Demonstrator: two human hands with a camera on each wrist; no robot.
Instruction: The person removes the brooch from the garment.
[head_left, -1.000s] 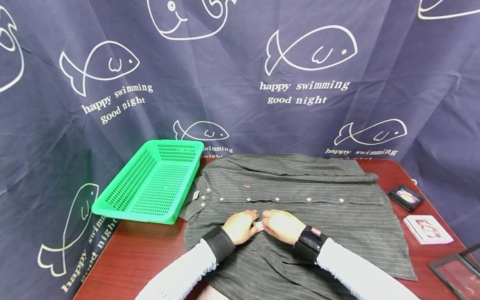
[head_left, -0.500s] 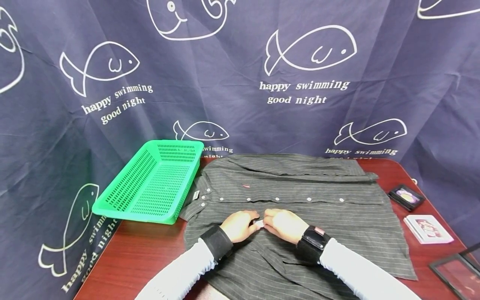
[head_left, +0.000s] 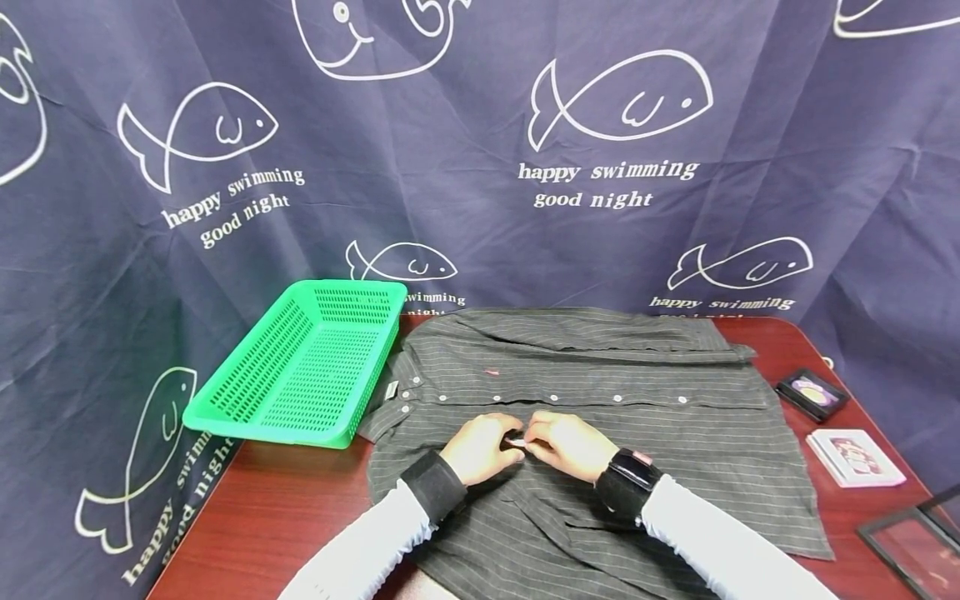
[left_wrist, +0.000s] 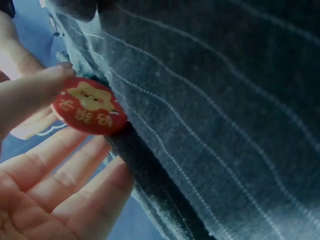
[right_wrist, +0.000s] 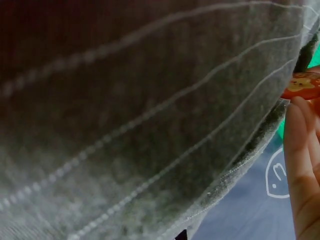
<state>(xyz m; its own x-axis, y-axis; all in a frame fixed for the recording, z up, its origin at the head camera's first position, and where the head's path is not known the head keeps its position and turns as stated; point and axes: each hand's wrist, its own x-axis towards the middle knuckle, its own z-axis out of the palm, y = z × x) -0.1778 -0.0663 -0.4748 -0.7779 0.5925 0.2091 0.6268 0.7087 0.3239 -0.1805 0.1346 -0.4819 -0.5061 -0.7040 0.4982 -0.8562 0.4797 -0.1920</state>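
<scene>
A dark striped button-up shirt (head_left: 675,454) lies spread on the table. My left hand (head_left: 480,450) and right hand (head_left: 572,446) meet over its near half, below the button row. Between the fingertips is a round red badge (left_wrist: 90,106) with a yellow star and lettering, set against a fold of the cloth. In the left wrist view, the left thumb and fingers pinch it. The right wrist view catches the badge (right_wrist: 302,86) at the right edge, held at its rim by the right fingertips. The back of the badge is hidden.
A green plastic basket (head_left: 296,435) stands at the left beside the collar. On the right lie a black case (head_left: 812,395) with a flowery picture, a stack of white cards (head_left: 857,458) and a black frame (head_left: 911,550). A patterned curtain (head_left: 480,167) hangs behind the table.
Both hands have shifted slightly, with the fingertips moving a little away from me. The badge tilts differently and shows a thinner pale edge. The shirt and other objects stay put.
</scene>
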